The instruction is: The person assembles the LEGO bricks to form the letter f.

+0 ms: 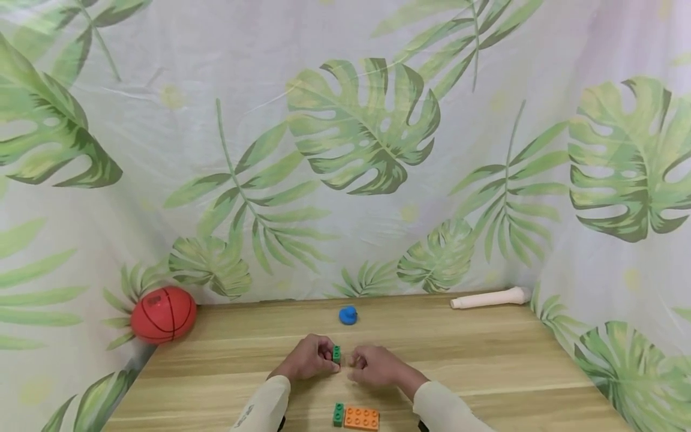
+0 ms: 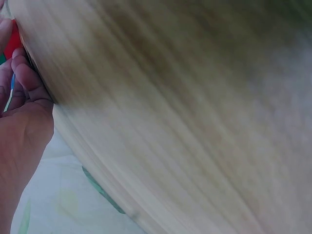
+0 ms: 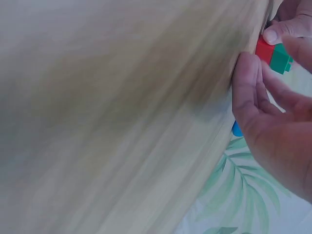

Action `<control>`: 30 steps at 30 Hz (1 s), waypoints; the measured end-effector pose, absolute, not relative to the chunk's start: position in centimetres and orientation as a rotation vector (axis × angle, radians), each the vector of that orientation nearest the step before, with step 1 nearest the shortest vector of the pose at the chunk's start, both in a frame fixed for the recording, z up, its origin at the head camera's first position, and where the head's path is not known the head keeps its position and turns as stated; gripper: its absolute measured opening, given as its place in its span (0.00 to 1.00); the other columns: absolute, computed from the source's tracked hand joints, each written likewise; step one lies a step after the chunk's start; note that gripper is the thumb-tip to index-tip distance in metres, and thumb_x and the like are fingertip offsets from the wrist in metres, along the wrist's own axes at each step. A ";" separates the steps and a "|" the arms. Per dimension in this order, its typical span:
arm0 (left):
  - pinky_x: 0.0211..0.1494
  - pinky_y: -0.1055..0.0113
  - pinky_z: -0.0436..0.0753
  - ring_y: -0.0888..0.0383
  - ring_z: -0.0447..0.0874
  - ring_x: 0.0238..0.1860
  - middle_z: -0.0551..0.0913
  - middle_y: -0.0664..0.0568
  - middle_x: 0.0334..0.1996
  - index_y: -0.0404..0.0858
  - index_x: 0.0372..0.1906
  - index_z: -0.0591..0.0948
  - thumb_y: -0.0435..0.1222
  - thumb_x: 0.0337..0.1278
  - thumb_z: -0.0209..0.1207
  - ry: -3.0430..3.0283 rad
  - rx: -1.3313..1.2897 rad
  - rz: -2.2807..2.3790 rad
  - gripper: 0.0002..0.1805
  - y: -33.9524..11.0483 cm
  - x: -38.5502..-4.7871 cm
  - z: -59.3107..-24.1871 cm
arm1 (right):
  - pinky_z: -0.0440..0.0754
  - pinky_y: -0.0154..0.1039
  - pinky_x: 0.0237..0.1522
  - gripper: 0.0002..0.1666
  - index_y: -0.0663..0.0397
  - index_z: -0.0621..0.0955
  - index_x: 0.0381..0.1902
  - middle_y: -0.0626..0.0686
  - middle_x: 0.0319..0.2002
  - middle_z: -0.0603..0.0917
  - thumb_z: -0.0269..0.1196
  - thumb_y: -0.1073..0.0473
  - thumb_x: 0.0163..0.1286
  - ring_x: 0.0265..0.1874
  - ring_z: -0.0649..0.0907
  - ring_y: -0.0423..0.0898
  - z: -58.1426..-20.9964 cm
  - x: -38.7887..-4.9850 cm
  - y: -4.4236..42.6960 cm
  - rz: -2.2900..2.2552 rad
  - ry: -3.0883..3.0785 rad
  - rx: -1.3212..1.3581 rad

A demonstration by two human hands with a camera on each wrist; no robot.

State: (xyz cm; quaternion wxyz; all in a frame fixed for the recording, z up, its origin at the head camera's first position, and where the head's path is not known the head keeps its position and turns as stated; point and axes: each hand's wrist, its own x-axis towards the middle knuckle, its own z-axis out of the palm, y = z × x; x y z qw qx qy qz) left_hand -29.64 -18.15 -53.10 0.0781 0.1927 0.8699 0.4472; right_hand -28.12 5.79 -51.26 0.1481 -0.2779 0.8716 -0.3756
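Near the middle of the wooden table, my left hand [image 1: 310, 358] pinches a small stack of building bricks. On top is a green brick [image 1: 337, 354] with its studs up; beneath it, against the table, sits a red brick [image 3: 263, 48] with the left thumb on it. My right hand [image 1: 380, 367] is just to the right of the stack, its fingers loosely bent and holding nothing I can make out. A small gap separates it from the bricks in the head view. The left wrist view catches only part of the left hand and a bit of red.
Close to the near edge, another green brick [image 1: 338, 415] lies beside an orange brick [image 1: 361, 418]. A blue toy duck [image 1: 348, 315] sits beyond the hands. At the back left is a red ball [image 1: 164, 315]; at the back right, a pale microphone-shaped object [image 1: 488, 298]. Leaf-patterned cloth surrounds the table.
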 end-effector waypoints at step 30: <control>0.36 0.73 0.74 0.63 0.75 0.31 0.80 0.57 0.28 0.36 0.34 0.84 0.32 0.56 0.78 2.635 0.551 1.296 0.11 -18.0 -29.6 -53.4 | 0.77 0.28 0.42 0.17 0.49 0.82 0.46 0.41 0.40 0.77 0.78 0.57 0.66 0.36 0.75 0.29 -52.0 -24.9 7.8 -0.916 2.318 -1.060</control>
